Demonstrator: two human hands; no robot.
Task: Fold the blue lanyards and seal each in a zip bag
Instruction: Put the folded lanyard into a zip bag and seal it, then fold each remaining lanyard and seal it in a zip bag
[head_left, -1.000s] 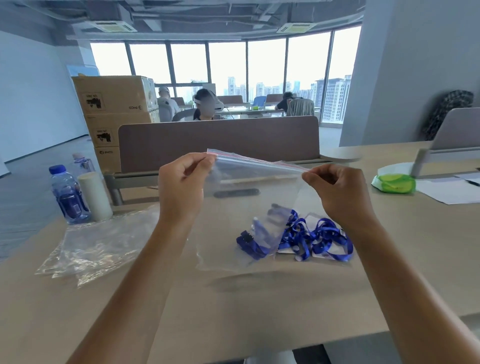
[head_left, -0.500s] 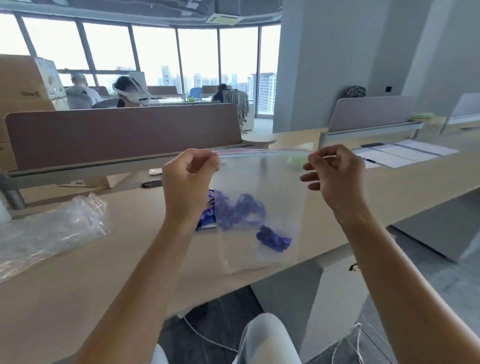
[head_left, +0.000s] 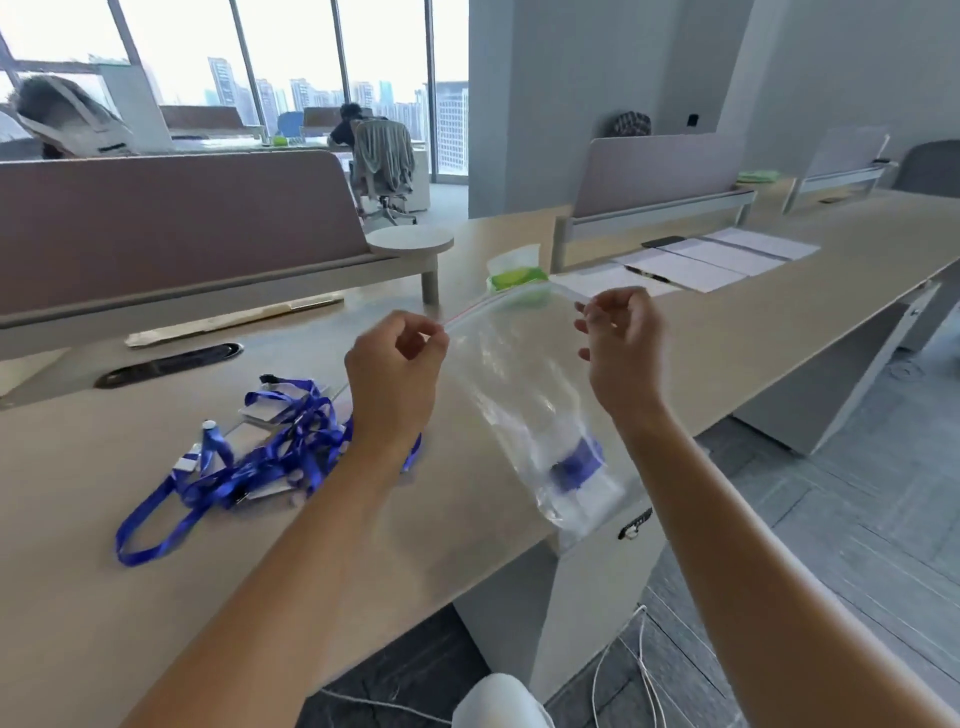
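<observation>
A clear plastic zip bag with a red strip along its mouth (head_left: 524, 395) hangs in the air over the desk's near edge, held up by its top corners. A folded blue lanyard (head_left: 579, 460) sits low inside it. The left hand (head_left: 397, 376), at nine o'clock of the bag, pinches the left end of the zip strip between curled fingertips. The right hand (head_left: 623, 345), at two o'clock, pinches the other end, with its lower fingers loosely spread. At eight o'clock of the bag a tangled heap of loose blue lanyards with white cards (head_left: 249, 457) lies on the pale wooden desk (head_left: 78, 597). Beyond the bag, at twelve o'clock, sits a green-and-white pack (head_left: 514, 275).
</observation>
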